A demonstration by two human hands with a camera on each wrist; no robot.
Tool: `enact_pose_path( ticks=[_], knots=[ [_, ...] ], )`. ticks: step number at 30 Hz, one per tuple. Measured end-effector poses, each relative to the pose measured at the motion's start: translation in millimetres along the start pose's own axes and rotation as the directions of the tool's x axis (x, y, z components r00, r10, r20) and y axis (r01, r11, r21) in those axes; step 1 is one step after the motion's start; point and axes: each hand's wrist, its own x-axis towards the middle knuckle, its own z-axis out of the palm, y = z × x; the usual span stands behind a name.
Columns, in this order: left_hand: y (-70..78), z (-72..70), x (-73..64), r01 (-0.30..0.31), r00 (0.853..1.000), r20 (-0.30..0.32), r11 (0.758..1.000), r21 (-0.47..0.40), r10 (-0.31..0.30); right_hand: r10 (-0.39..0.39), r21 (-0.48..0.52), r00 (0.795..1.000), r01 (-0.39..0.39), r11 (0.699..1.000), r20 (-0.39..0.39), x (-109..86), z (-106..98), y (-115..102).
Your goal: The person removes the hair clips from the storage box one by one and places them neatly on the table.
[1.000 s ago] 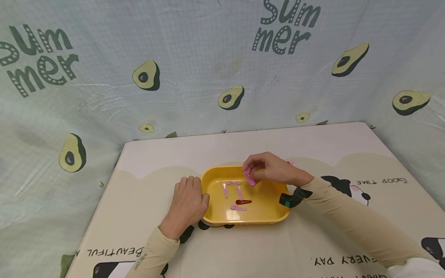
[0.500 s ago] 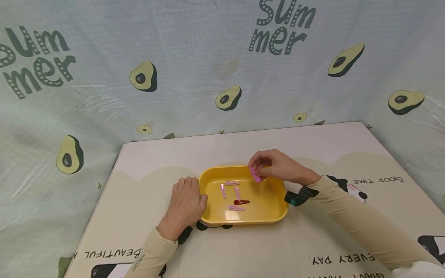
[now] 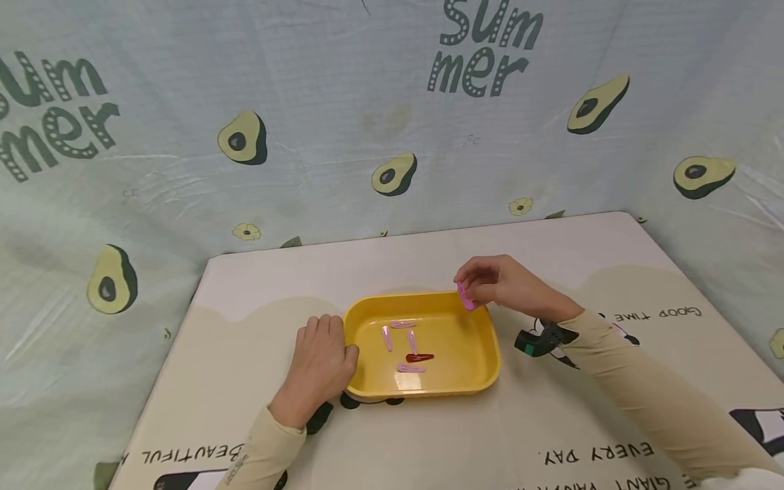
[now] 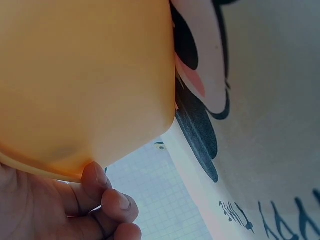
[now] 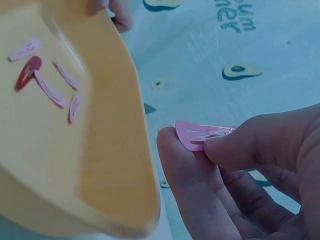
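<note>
A yellow tray (image 3: 422, 393) sits on the table. My left hand (image 3: 320, 361) holds its left rim, fingers curled over the edge; in the left wrist view the fingertips (image 4: 96, 177) press the tray's outer side. At the tray's back right corner, my right hand (image 3: 505, 282) pinches a pink snap hair clip (image 5: 197, 134) between thumb and fingers. In the head view that clip overlaps the back rim. Inside the tray lie a red hair clip (image 3: 420, 358) and several pink hair clips, one of them a flat clip (image 3: 411, 368) nearest the front.
The table (image 3: 490, 442) wears a printed cover with cow pictures and lettering. Behind it hangs a pale curtain (image 3: 331, 136) printed with avocados. A black wrist device (image 3: 545, 338) sits on the right wrist.
My right hand has moved right and back with the pink hair clip, from over the tray to its back right corner. The left hand stays on the rim. The head view has shifted slightly.
</note>
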Motion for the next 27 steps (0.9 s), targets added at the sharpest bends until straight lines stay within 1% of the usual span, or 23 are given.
enact_pose_path(
  ticks=[5,9,14,21,27],
  knots=[
    [-0.6,-0.3,-1.1,-0.001,1.0,-0.003,1.0,0.008,0.001,0.011,-0.025,0.999,-0.012,1.0,-0.043,-6.2,-8,7],
    [-0.4,-0.3,-0.3,-0.008,1.0,0.003,1.0,0.005,0.008,0.017,-0.019,0.998,-0.018,1.0,-0.068,-10.7,-16,14],
    [-0.8,-0.3,1.2,-0.009,1.0,0.002,1.0,0.005,0.009,0.045,-0.016,0.994,-0.047,0.999,-0.102,-14.1,-25,24],
    [0.1,-0.3,1.9,-0.002,1.0,0.009,1.0,0.001,0.002,0.094,-0.058,0.977,-0.107,0.993,-0.191,-17.6,-37,38],
    [1.0,-0.7,0.6,-0.003,1.0,0.011,1.0,0.015,0.003,0.137,-0.026,0.97,-0.145,0.989,-0.2,-19.3,-42,51]
  ],
)
